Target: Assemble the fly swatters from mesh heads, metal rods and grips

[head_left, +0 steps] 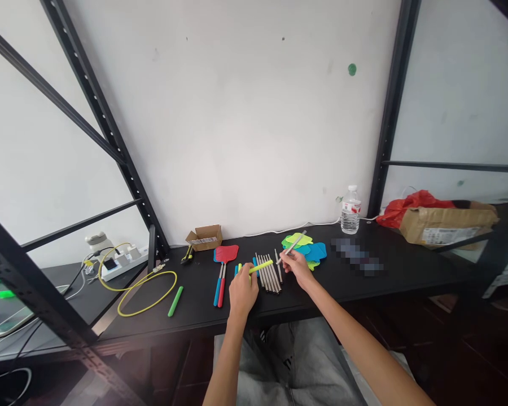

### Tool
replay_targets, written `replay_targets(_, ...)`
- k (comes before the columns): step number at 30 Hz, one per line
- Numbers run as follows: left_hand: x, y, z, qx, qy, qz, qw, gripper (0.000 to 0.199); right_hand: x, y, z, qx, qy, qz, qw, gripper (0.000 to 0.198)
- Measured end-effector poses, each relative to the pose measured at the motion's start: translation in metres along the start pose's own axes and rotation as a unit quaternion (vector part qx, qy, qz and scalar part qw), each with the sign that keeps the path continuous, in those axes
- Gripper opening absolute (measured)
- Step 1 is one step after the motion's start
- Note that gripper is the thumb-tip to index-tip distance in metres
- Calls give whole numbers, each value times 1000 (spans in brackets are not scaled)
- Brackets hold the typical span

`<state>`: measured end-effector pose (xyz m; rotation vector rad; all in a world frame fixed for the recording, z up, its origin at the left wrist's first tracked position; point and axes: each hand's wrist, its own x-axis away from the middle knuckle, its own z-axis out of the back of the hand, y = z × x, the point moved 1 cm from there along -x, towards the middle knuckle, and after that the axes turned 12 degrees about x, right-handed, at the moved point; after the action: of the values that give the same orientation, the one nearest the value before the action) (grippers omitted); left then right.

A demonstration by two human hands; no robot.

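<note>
My left hand [244, 287] is closed round a yellow-green plastic handle tube [262, 266], which points to the right. In my right hand [297, 267] is a thin silver metal rod [295, 243], tilted up to the right. Between and below the hands lies a row of several silver rods [269, 275] on the black table. More blue and yellow handles show partly behind my left hand. Beyond my right hand is a pile of blue and green fly swatter heads [316, 251]. Left of my hands lie a red fly swatter [224, 270] and a blue one [217, 287], partly overlapping.
A green tube [175, 301] and a looped yellow cable [131, 312] lie at the left, near a white power strip [125, 263]. A small cardboard box [205, 238] stands by the wall. To the right are a water bottle [350, 211] and a larger carton [449, 224].
</note>
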<state>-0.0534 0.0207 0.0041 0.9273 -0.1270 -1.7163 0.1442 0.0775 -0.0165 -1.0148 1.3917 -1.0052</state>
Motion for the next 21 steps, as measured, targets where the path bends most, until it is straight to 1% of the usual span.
replay_targets(6,0,0,1,18,-5,20,1000,24,0,0,0,-5,-1,-18,1000,39)
replay_targets(9,0,-1,0,20,-2,14,1000,24,-2,2,0,-18,3,-29,999,39)
replay_targets(14,0,-1,0,24,6,2,1000,24,-3,6,1,-34,1,-24,999,38)
replay_targets(21,1,0,0,42,18,-14,999,27,-2,5,2,-47,10,-32,998,37)
